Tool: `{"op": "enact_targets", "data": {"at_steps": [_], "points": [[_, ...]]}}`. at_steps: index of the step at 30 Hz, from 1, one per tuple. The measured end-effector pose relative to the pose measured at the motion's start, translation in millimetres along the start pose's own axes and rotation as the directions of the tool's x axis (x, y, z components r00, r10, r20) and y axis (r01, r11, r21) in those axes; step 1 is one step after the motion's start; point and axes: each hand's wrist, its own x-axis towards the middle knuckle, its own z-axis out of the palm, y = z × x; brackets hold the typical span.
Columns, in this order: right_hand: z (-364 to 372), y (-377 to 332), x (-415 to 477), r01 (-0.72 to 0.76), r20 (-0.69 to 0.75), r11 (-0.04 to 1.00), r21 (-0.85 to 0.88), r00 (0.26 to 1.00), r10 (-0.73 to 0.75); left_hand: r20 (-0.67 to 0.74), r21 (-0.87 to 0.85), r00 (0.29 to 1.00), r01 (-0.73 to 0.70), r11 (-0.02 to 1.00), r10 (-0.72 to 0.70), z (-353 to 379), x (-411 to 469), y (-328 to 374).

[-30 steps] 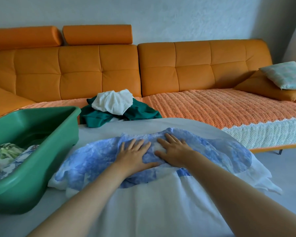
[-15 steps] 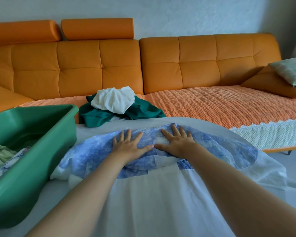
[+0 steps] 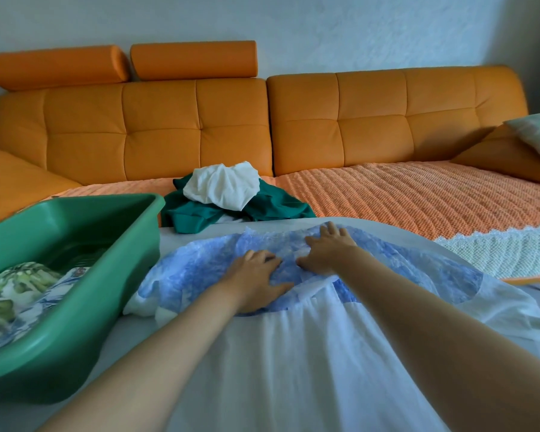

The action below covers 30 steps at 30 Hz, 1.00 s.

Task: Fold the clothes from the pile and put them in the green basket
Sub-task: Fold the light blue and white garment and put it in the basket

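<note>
Left hand [image 3: 256, 277]: palm down on the blue-and-white garment [image 3: 200, 269], fingers bent at the knuckles and dug into a bunch of the blue printed cloth, thumb stretched out toward the white part. The fingertips are buried in the folds.

Right hand [image 3: 328, 247]: just beside the left, a little farther across the table, fingers straight and slightly spread, lying flat on the same blue cloth; it grips nothing that can be seen.

The garment lies spread over the pale table [image 3: 169, 241], blue print on the far side and sheer white fabric running toward the person, where both forearms cross it. Its right edge hangs off the table.

Green basket [image 3: 75, 322]: on the table, left of the garment and touching its edge; cut off by the left border. Folded clothes [image 3: 13, 285] with a leaf print lie inside, partly hidden by the near wall.

Pile [image 3: 222, 185]: a crumpled white piece on top of a teal one, on the orange sofa [image 3: 387, 120] just past the table. A woven throw [image 3: 418, 198] covers the seat. Cushions [image 3: 536, 135] at far right are cut off.
</note>
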Motion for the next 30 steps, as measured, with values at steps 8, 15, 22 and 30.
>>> {"op": "enact_targets", "data": {"at_steps": [8,15,22,30], "points": [[30.0,-28.8,-49.8,0.209,-0.045,0.962,0.176,0.978,-0.204,0.204,0.01,0.978,0.034,0.999,-0.036,-3.7,-30.3,15.9],[20.0,-32.6,-61.9,0.164,0.025,0.986,-0.013,0.986,-0.163,0.228,-0.019,0.973,0.047,0.999,-0.041,-30.2,-53.2,13.6],[-20.2,-90.5,-72.2,0.223,-0.186,0.932,0.285,0.967,-0.174,-0.153,-0.079,0.983,0.093,0.993,-0.105,-103.9,-96.6,-43.0],[-39.5,-191.2,-87.2,0.522,-0.408,0.801,0.293,0.826,-0.389,-0.234,-0.028,0.915,0.331,0.943,-0.328,-131.4,-140.0,-95.7]]}}
